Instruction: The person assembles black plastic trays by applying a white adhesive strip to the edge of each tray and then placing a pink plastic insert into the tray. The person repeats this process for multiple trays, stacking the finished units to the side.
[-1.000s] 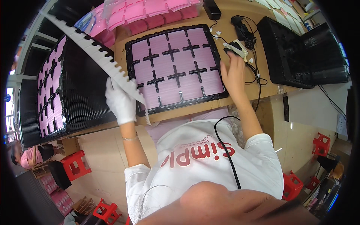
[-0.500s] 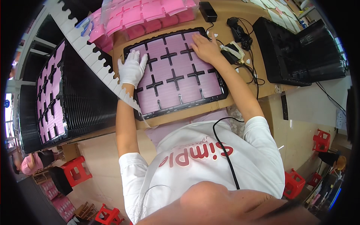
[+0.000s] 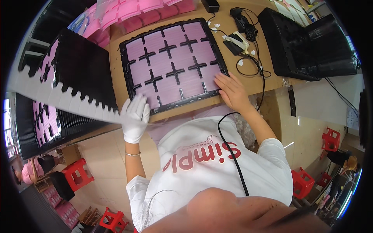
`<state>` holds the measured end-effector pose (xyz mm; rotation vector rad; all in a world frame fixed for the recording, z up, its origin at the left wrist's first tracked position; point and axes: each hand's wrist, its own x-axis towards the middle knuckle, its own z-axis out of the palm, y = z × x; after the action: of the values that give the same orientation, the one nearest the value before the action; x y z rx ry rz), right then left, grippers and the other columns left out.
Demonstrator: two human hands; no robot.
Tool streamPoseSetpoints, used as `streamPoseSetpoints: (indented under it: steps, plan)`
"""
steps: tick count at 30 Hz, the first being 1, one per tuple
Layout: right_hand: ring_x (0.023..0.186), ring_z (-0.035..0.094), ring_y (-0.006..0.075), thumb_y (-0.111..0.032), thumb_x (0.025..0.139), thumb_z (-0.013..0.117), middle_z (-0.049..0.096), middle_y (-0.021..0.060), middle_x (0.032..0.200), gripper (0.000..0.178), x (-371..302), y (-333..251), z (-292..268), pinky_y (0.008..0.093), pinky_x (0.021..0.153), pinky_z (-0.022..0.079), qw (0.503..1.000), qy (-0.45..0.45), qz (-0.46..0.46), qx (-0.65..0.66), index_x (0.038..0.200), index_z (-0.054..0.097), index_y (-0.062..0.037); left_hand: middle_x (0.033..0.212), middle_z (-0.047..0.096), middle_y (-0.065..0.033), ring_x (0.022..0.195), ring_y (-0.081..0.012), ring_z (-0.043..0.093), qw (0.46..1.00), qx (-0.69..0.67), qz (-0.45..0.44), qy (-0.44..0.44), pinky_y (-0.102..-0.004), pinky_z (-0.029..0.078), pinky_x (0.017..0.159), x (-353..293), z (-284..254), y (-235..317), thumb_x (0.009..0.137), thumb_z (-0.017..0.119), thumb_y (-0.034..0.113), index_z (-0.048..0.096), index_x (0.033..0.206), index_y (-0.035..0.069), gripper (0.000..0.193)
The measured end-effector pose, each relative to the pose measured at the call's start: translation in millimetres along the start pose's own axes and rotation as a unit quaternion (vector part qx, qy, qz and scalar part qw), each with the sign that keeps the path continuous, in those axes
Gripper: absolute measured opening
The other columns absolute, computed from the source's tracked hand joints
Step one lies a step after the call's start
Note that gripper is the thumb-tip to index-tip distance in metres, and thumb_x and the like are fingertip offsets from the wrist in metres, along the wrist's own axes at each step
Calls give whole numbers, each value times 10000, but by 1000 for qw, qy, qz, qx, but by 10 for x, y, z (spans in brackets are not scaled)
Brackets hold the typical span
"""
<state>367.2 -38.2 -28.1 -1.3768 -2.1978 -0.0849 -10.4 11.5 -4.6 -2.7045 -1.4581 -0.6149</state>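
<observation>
A blurred pale toothed strip (image 3: 66,99) partly hides the black tray stack (image 3: 87,66) at left; whether it touches my glove, I cannot tell. My gloved left hand (image 3: 135,116) and bare right hand (image 3: 235,93), open, gripping nothing visible, cover the near corners of the pink-lined black tray (image 3: 125,64) between them.

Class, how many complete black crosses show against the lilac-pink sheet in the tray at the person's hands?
6, in two rows of three: far-left cross, far-middle cross, far-right cross; near-left cross, near-middle cross, near-right cross. None appears hidden.
</observation>
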Motion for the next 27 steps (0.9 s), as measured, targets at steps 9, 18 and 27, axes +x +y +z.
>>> streamPoseSetpoints:
  steps: [9, 18, 27]
  plan:
    - [1397, 271, 374, -235, 992, 423, 286, 241, 1494, 524, -67, -31, 249, 419, 1149, 204, 955, 18, 231, 186, 1447, 300, -8, 1007, 672, -191, 1011, -334, 605, 941, -116, -298, 114, -383, 453, 897, -141, 271, -44, 830, 705, 244, 667, 1017, -28, 331]
    - [1451, 114, 378, -369, 1016, 313, 157, 249, 1547, 637, 40, -52, 153, 452, 1164, 95, 962, 114, 147, 199, 1489, 163, 30, 1082, 612, -70, 928, -84, 549, 756, -485, -382, 220, -216, 450, 832, 397, -556, 352, 870, 690, 128, 502, 1245, -83, 470]
    - [1419, 230, 391, -418, 1019, 298, 286, 241, 1507, 628, 355, -422, -255, 457, 1146, 171, 960, 185, 45, 206, 1422, 327, 63, 1248, 583, -109, 1093, -143, 575, 893, 103, -243, 364, -303, 444, 987, 148, -2901, -665, 855, 703, 109, 590, 1254, -5, 430]
